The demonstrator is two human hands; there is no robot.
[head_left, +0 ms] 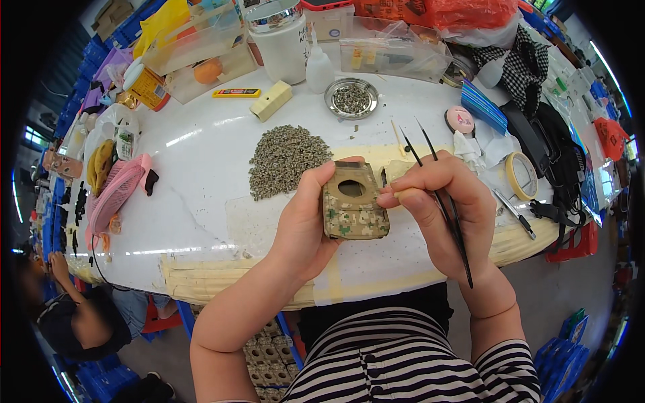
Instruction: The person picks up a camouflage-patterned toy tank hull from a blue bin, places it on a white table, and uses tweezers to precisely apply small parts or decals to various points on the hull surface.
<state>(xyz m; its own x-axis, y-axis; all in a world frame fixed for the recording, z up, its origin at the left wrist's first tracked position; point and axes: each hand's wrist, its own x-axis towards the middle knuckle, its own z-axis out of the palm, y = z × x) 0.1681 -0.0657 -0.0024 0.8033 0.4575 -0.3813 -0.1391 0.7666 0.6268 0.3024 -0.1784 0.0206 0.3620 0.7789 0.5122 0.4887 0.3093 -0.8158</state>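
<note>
My left hand (302, 218) is closed around a camouflage-patterned casing (356, 218) with a round hole in its upper part, held up over the table's near edge. In my right hand (457, 208) a pair of black tweezers (449, 218) lies across the fingers, tips pointing up and away. My right thumb and forefinger are bent together at the casing's right edge; whether they pinch something small there I cannot make out. Just beyond them rests a beige part (398, 169), partly hidden by the fingers. A heap of small metallic parts (289, 160) lies left of the casing.
Farther back stand a round metal dish (351, 99) of similar parts, a cream block (271, 101), a white squeeze bottle (320, 67) and a large white cup (277, 50). At right lie a tape roll (521, 176) and a knife (514, 213). Another person (84, 316) sits at left.
</note>
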